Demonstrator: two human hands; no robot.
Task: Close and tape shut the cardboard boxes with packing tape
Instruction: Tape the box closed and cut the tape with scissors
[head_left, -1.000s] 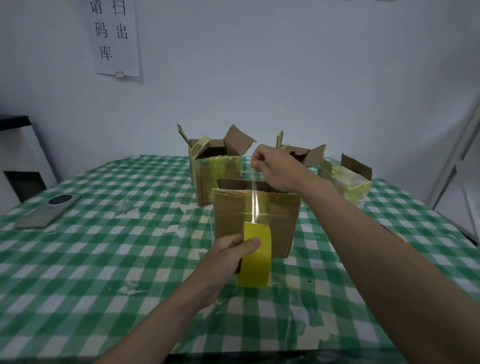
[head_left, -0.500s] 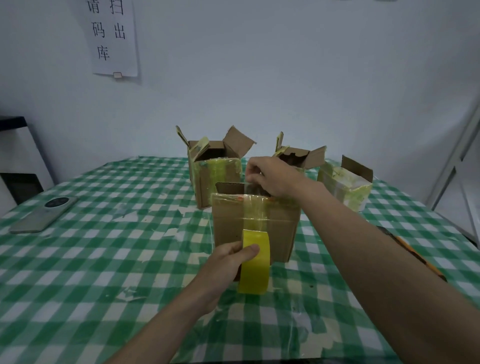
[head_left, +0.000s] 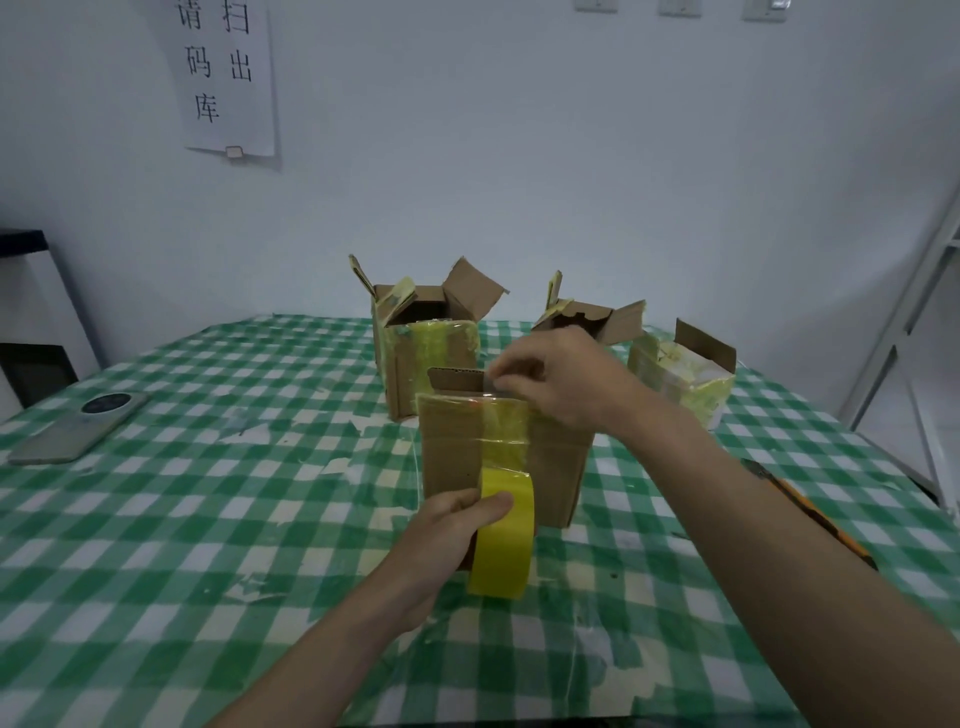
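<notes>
A brown cardboard box (head_left: 452, 447) stands in the middle of the checked table, one flap upright at its top left. My left hand (head_left: 447, 540) grips a yellow tape roll (head_left: 504, 535) against the box's front face. A clear strip of tape (head_left: 506, 421) runs from the roll up the front to the box's top edge. My right hand (head_left: 556, 379) is over the box's top and pinches the strip's free end there.
Three more boxes stand behind: an open one (head_left: 431, 348), a second open one (head_left: 587, 319) partly hidden by my right hand, and a tape-covered one (head_left: 685, 374). A phone (head_left: 83, 426) lies at the left. An orange-and-black tool (head_left: 810, 514) lies at the right.
My right hand has come down from above the box to its top edge, laying the strip against the front face. The roll has stayed in my left hand.
</notes>
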